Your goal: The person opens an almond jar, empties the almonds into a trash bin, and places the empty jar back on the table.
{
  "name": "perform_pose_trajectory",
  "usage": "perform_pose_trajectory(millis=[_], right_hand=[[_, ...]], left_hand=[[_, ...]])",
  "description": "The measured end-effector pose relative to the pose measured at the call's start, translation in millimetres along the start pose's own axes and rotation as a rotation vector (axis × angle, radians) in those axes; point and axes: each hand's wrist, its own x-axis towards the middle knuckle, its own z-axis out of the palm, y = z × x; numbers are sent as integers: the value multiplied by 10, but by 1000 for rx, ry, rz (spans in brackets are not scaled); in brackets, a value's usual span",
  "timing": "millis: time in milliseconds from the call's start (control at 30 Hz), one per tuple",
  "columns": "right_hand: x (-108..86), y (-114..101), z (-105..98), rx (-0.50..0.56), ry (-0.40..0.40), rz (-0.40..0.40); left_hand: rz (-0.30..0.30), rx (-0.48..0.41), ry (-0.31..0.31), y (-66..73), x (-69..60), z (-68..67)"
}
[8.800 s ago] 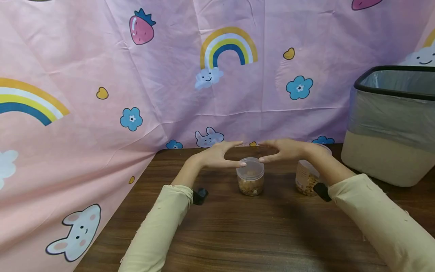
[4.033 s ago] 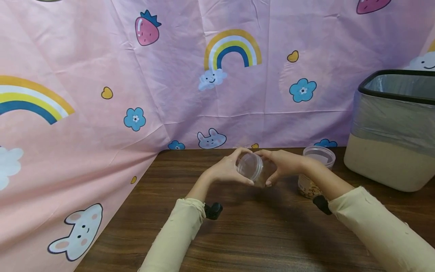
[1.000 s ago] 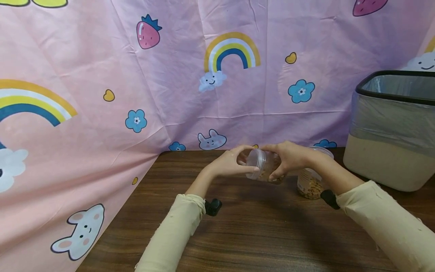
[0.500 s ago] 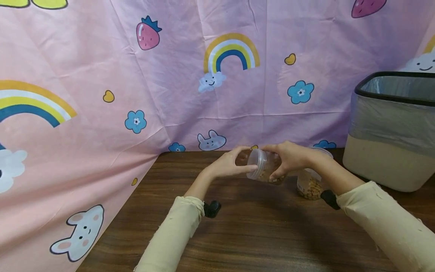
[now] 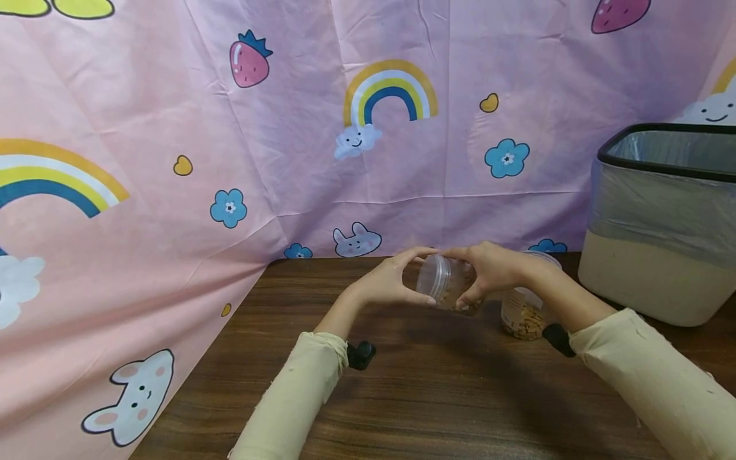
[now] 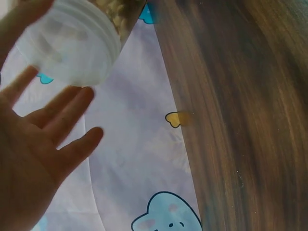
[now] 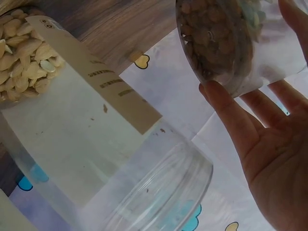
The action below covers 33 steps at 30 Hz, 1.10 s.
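Observation:
A small clear plastic jar [image 5: 454, 284] is tipped on its side above the table, its lid end [image 5: 427, 276] facing left. My left hand [image 5: 381, 280] holds the lid end, thumb below and fingers over the top. In the left wrist view the fingertips meet the edge of the frosted lid [image 6: 67, 48]. From the other side my right hand [image 5: 496, 271] grips the jar's body near its base. Brownish nut-like pieces [image 7: 211, 38] show inside it in the right wrist view. A taller clear jar [image 5: 520, 313] stands upright behind my right forearm, partly hidden.
The taller jar, seen close in the right wrist view, has a tan label [image 7: 96, 77] and pale nut-like pieces [image 7: 29, 57]. A bin [image 5: 655, 255] with a plastic liner and black rim stands at the right. A printed pink cloth [image 5: 276, 128] hangs behind the brown wooden table [image 5: 402, 396].
Several seconds back the jar stood upright below both spread hands; it was then lifted and tipped. Over the last half second my left thumb has shifted down round the lid end; my right hand stays nearly still.

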Motion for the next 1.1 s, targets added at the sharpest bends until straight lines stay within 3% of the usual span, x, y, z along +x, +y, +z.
perform_pose_trajectory(millis=[167, 267, 433, 533, 667, 900, 1000, 1100], right_hand=[[4, -12, 6, -1, -10, -5], [11, -22, 14, 7, -21, -2], [9, -39, 18, 22, -29, 5], [2, -36, 15, 15, -28, 12], [-19, -17, 3, 4, -23, 36], [-32, 2, -8, -7, -24, 26], [-24, -6, -5, -7, -20, 22], [-13, -15, -1, -7, -16, 23]], left_hand=[[-130, -65, -38, 42, -14, -21], [-184, -39, -48, 46, -18, -29], [-240, 25, -50, 40, -7, -25], [-245, 14, -56, 30, -9, -20], [-153, -2, -58, 8, -33, -19], [150, 49, -6, -26, -23, 11], [198, 39, 8, -11, -9, 26], [196, 32, 11, 10, -2, 31]])
